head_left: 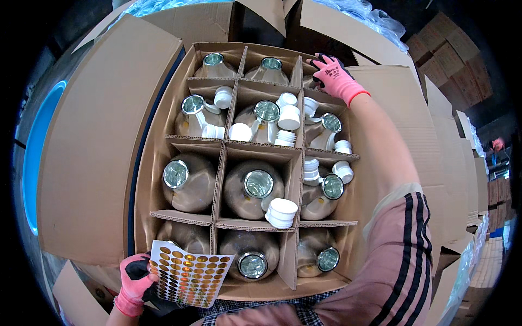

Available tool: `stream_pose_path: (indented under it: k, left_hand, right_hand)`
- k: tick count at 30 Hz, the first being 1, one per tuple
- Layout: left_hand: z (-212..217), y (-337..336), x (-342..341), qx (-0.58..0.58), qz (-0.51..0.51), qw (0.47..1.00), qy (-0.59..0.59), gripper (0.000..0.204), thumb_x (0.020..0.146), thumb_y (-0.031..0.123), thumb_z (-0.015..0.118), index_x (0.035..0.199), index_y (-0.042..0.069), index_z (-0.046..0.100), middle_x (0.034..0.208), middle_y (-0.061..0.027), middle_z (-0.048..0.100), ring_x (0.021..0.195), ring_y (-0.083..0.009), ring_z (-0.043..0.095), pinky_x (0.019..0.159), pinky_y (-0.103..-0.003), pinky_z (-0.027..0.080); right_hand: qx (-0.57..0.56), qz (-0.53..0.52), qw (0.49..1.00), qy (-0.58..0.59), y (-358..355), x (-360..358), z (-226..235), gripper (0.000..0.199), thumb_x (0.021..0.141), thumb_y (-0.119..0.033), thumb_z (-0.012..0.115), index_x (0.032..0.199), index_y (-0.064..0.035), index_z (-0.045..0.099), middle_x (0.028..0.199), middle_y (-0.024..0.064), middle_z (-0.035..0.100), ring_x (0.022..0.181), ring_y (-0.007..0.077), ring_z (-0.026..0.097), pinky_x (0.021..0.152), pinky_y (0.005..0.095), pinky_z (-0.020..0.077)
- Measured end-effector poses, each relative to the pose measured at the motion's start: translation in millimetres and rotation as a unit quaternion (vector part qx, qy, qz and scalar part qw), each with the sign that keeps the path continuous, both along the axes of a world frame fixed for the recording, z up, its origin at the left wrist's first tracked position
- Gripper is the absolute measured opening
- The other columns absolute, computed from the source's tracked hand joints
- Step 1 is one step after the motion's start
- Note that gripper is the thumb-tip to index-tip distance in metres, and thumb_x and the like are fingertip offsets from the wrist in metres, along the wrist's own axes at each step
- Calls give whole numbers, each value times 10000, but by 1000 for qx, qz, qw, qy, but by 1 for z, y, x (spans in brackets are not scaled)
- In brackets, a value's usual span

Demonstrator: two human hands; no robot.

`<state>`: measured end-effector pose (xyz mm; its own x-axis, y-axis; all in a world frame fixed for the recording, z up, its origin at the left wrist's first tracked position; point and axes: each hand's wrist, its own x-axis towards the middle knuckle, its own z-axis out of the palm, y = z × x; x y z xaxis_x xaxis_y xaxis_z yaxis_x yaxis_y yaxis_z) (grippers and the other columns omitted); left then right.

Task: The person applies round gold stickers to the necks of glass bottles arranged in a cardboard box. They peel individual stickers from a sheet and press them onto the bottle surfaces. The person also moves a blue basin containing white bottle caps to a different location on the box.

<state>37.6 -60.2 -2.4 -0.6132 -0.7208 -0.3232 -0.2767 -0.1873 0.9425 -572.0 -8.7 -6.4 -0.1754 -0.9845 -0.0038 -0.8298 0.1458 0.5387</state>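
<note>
My left hand [135,283], in a pink and black glove, pinches the edge of a white sheet of round gold stickers [190,275] over the near left of an open cardboard box [147,190]. My right hand [333,76], gloved alike, reaches to the far right compartment. Its fingers curl over the top of a glass bottle [309,82], whose neck is hidden beneath the hand. Each compartment visibly holds a round, smoky glass bottle [254,187] with a wide neck. White plastic caps [282,212] lie beside several bottles in the middle rows.
Cardboard dividers [261,224] split the box into compartments. Its wide flaps [103,141] fold outward on both sides. A blue curved rim [33,163] shows at the left. More boxes [448,60] are stacked at the far right, and clear plastic wrap [375,19] lies behind.
</note>
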Motion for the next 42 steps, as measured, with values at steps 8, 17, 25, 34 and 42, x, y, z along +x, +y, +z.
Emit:
stream_pose_path:
  k: [8, 17, 25, 34, 42]
  left_hand:
    - [5, 2, -3, -41, -14, 999, 22, 199, 619, -23, 698, 781, -18, 582, 826, -76, 589, 768, -141, 567, 705, -258, 455]
    - [-1, 11, -8, 2, 13, 1000, 23, 267, 690, 77, 717, 903, -23, 591, 813, -12, 603, 737, -74, 544, 687, -215, 451]
    - [4, 14, -18, 22, -46, 994, 92, 208, 736, 109, 674, 885, -19, 604, 823, -30, 622, 760, -56, 540, 675, -209, 450]
    - [56, 8, -14, -293, -140, 946, 11, 184, 654, 87, 684, 784, -2, 590, 861, -148, 586, 839, -269, 563, 728, -331, 445]
    - [70, 7, -13, -410, -165, 897, 33, 142, 657, 84, 654, 748, 13, 572, 748, -139, 548, 727, -299, 520, 672, -363, 427]
  right_hand:
    - [-49, -142, 987, -53, -14, 21, 7, 535, 656, -104, 629, 1168, -125, 474, 1344, 117, 317, 1238, 332, 289, 984, 498, 265]
    - [-405, 68, 811, -417, -22, 155, 52, 292, 709, -221, 673, 920, -40, 583, 928, 111, 595, 912, 239, 554, 811, 338, 422]
    - [-24, 161, 763, -625, 33, 371, 92, 361, 686, -164, 707, 979, -14, 558, 928, 103, 573, 872, 164, 552, 771, 272, 435]
    - [-32, 163, 774, -611, 37, 381, 101, 197, 700, -176, 660, 757, -10, 569, 642, 134, 537, 662, 263, 560, 653, 349, 426]
    - [-50, 320, 837, -441, 34, 395, 114, 297, 597, -118, 693, 875, -77, 596, 905, 57, 564, 1019, 281, 494, 858, 400, 380]
